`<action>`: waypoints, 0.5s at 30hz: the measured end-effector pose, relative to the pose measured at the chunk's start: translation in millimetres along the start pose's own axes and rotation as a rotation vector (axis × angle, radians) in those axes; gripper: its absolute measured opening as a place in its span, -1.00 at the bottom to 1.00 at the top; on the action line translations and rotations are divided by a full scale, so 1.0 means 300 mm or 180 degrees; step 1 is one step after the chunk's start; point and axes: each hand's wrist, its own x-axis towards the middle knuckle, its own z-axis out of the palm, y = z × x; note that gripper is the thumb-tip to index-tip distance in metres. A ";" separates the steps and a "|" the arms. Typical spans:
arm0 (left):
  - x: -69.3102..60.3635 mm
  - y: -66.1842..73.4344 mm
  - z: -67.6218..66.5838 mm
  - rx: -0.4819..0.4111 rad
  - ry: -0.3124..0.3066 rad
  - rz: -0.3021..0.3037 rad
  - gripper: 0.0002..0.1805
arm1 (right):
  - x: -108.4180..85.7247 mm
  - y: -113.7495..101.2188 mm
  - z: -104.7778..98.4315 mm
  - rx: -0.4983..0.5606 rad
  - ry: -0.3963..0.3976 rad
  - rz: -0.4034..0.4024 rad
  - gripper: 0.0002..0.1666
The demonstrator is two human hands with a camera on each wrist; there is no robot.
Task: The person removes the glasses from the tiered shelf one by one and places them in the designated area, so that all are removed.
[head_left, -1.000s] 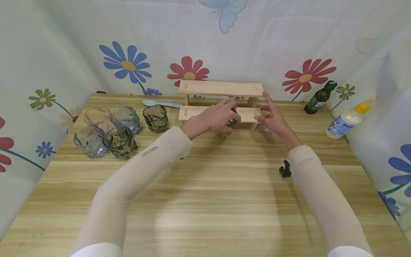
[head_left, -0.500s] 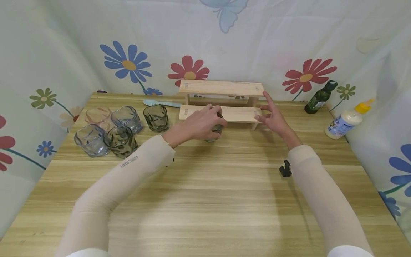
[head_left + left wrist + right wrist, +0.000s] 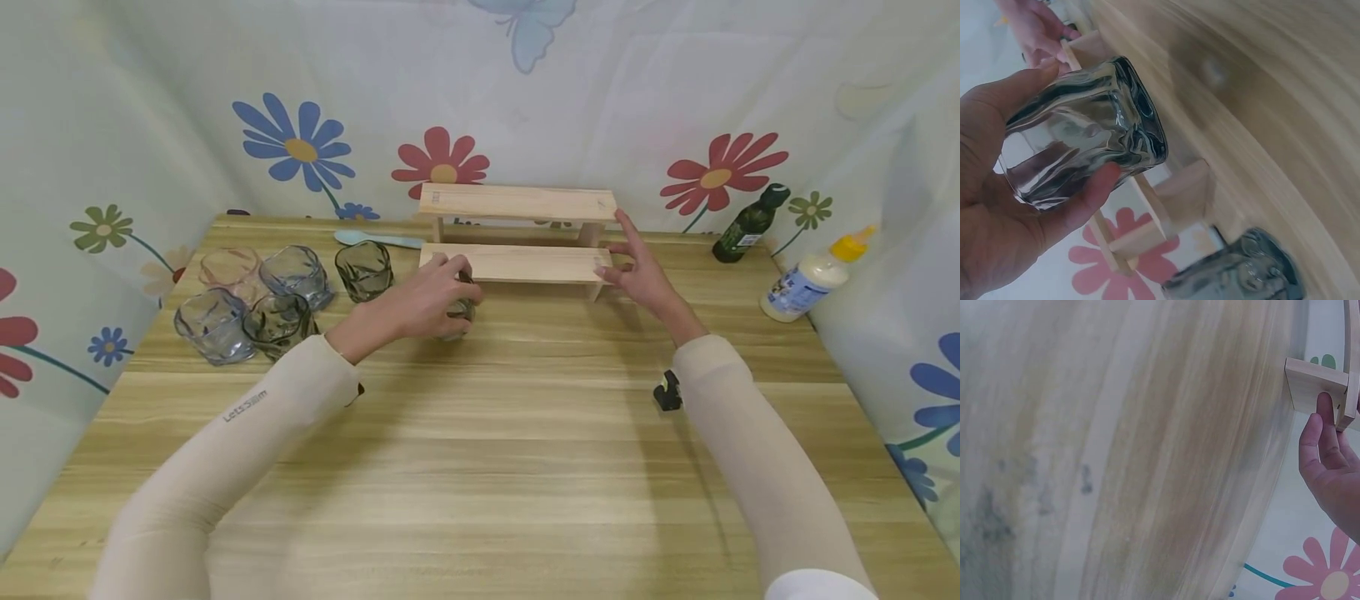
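Observation:
My left hand (image 3: 416, 304) holds a grey faceted glass (image 3: 461, 310) between thumb and fingers, in front of the left end of a two-tier wooden shelf (image 3: 517, 263). In the left wrist view the glass (image 3: 1085, 134) shows its thick base above the tabletop. My right hand (image 3: 641, 271) touches the shelf's right end, the thumb on the lower tier and the index finger stretched up to the upper one. In the right wrist view slightly bent fingers (image 3: 1329, 440) rest against the shelf's end piece. Another grey glass (image 3: 363, 272) stands left of the shelf.
At the left are a pink glass (image 3: 228, 268), a blue glass (image 3: 294, 275), a clear bluish glass (image 3: 213, 327) and another grey glass (image 3: 277, 323). A light blue spoon-like utensil (image 3: 378, 240) lies behind. A green bottle (image 3: 750, 225) and a yellow-capped white bottle (image 3: 802, 287) stand at right.
My left hand has moved left along the front of the shelf, carrying the grey glass from near the shelf's middle to its left end. The right hand stays against the shelf.

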 end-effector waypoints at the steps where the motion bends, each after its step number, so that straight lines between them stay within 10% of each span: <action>1: -0.010 -0.007 0.002 0.0001 0.0005 -0.0003 -0.65 | 0.000 -0.001 -0.001 -0.0009 0.0002 0.0004 0.17; 15: -0.152 -0.087 0.013 -0.0118 0.0154 -0.0341 -0.64 | -0.002 -0.006 -0.002 -0.0008 -0.0003 0.0021 0.18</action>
